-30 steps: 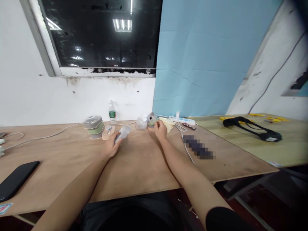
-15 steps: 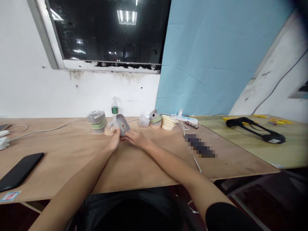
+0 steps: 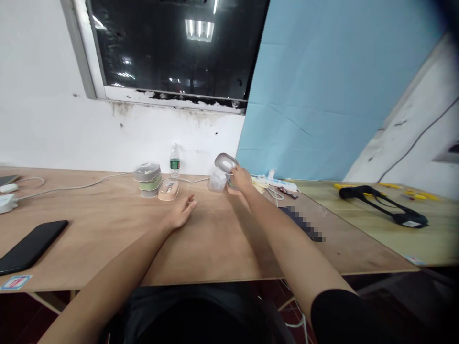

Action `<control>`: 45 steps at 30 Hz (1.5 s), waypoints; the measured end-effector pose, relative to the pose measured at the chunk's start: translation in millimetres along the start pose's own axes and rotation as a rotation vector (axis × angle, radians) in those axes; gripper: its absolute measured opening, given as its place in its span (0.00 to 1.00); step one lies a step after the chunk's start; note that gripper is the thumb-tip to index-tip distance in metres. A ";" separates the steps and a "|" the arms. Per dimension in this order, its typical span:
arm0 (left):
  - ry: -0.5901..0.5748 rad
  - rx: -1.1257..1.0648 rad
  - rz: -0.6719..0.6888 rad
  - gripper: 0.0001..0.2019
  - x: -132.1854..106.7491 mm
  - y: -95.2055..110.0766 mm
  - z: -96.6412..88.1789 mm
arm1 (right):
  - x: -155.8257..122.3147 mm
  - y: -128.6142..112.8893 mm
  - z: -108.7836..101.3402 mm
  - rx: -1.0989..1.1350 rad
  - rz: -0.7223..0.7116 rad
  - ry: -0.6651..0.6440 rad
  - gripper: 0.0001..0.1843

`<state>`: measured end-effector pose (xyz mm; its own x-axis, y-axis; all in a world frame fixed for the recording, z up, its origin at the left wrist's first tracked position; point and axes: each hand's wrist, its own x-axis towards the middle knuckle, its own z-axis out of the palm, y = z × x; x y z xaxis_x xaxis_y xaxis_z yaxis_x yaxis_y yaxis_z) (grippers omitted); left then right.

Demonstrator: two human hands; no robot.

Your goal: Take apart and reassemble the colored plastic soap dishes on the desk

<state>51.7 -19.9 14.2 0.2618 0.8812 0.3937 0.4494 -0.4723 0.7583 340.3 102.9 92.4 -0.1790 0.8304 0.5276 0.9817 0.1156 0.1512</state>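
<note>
My right hand (image 3: 241,179) grips the near edge of a grey rounded tray-like shell (image 3: 225,163), tilted above the table. Below the shell stand nested clear plastic lids (image 3: 217,180) and a pinkish shell (image 3: 234,191), partly hidden by my hand. Over the table to the left, my left hand (image 3: 182,213) holds nothing, its thumb apart from its loosely curled fingers. Just beyond it sits a pink oval box (image 3: 168,189) with a clear top and something shiny inside. Beside that box is a stack of grey and green oval boxes (image 3: 148,180).
A clear bottle with a green label (image 3: 174,163) stands by the wall. At the right are cream shells (image 3: 260,185), a power strip (image 3: 283,184), cables and a black strap-like frame (image 3: 383,205). A black phone (image 3: 34,247) lies at the left on the wooden table (image 3: 211,248).
Both hands held a grey shell together. My left hand has let go and drawn back, while my right hand has moved right and holds a grey shell above the clear lids.
</note>
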 end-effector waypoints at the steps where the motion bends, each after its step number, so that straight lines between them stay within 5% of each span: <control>1: -0.008 0.004 0.002 0.30 0.0 -0.4 -0.5 | -1.4 1.7 1.8 -0.017 -0.014 0.018 0.14; 13: -0.059 0.054 0.002 0.30 -1.4 -3.1 -1.6 | -6.7 3.3 12.8 0.006 0.211 0.168 0.16; 33: -0.075 0.069 0.022 0.29 -2.1 -2.2 -2.4 | -24.2 1.2 -8.8 -0.101 -0.068 0.078 0.19; 45: -0.079 0.058 0.013 0.30 -3.6 -0.2 -3.0 | -10.4 -8.0 16.2 -0.106 -0.008 0.110 0.18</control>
<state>48.1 -22.9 14.2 0.3337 0.8714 0.3597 0.4932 -0.4865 0.7212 335.3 102.2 72.2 -0.1985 0.7643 0.6136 0.9689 0.0587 0.2403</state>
